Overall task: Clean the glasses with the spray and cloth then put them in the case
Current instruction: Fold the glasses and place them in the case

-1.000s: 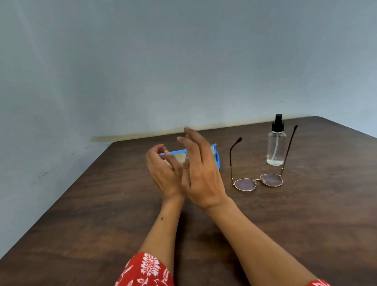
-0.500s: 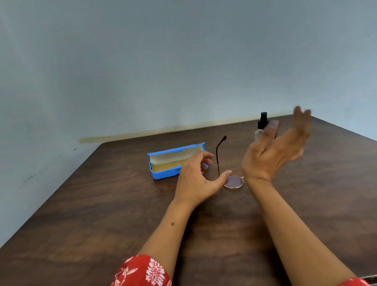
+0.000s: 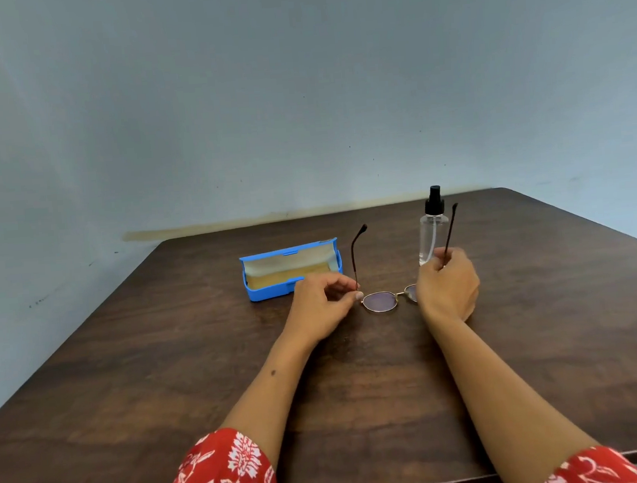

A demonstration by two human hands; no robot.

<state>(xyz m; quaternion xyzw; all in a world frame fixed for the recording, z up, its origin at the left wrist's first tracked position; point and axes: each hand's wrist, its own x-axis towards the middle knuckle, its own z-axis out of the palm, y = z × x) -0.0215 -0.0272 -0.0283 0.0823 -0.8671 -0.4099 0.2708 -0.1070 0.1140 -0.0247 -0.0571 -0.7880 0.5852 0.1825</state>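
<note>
The left hand (image 3: 320,305) pinches the left temple of the glasses (image 3: 382,300) between thumb and curled fingers, close to the hinge, while the right hand (image 3: 448,289) curls around the right temple lower down its length, the thin arm running up out of the fist. The glasses sit lenses-down near the middle of the table (image 3: 137,377), their gold-rimmed lenses facing the person and both dark temples rising toward the far edge; the right lens is half hidden behind the right hand, and whether the frame rests on the wood or is lifted just off it cannot be told. The spray bottle (image 3: 431,230), clear with a black pump top, stands upright behind the right hand, toward the far right corner, its lower part partly covered by the fingers. The case (image 3: 291,269), blue with a pale lining, lies open toward the far edge, just beyond the left hand, its lid tipped back. Something yellowish lies inside the case; whether that is the cloth cannot be told. Both forearms reach in from the near edge, each ending in a red floral sleeve (image 3: 223,477).
</note>
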